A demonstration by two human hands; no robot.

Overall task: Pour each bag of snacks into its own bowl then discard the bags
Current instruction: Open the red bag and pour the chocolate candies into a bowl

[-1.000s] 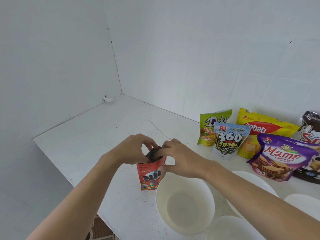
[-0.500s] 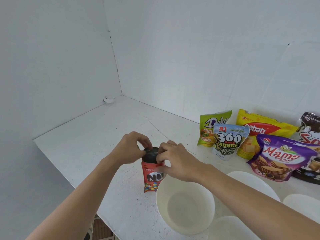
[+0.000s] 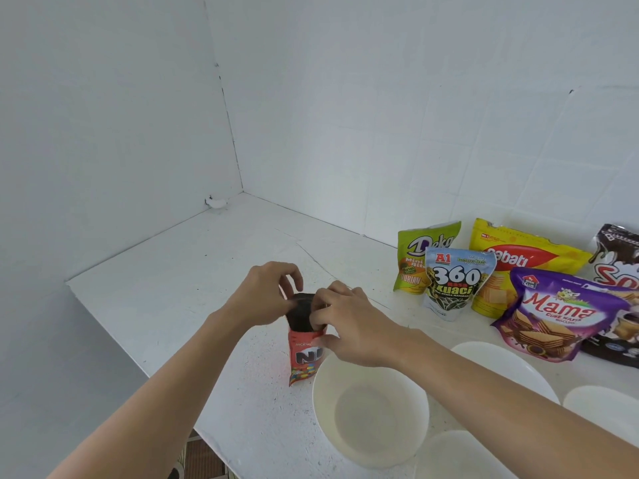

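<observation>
A small red snack bag (image 3: 304,357) stands upright on the white counter, its top pulled open to a dark mouth. My left hand (image 3: 264,295) pinches the bag's far-left rim. My right hand (image 3: 349,326) pinches the near-right rim, thumb on the red front. Just right of the bag sits an empty white bowl (image 3: 371,409). More white bowls lie to the right: one (image 3: 501,364) behind my right forearm, one (image 3: 603,406) at the right edge, one (image 3: 460,458) at the bottom.
Several unopened snack bags stand against the tiled wall at the right: green (image 3: 415,257), blue-white "360" (image 3: 453,281), yellow (image 3: 511,261), purple "Mama" (image 3: 556,319), dark brown (image 3: 619,257). The counter's front edge (image 3: 138,361) drops off at the left.
The bag's mouth has been pulled wider open between both hands, and the bag now stands more upright and a little further from me.
</observation>
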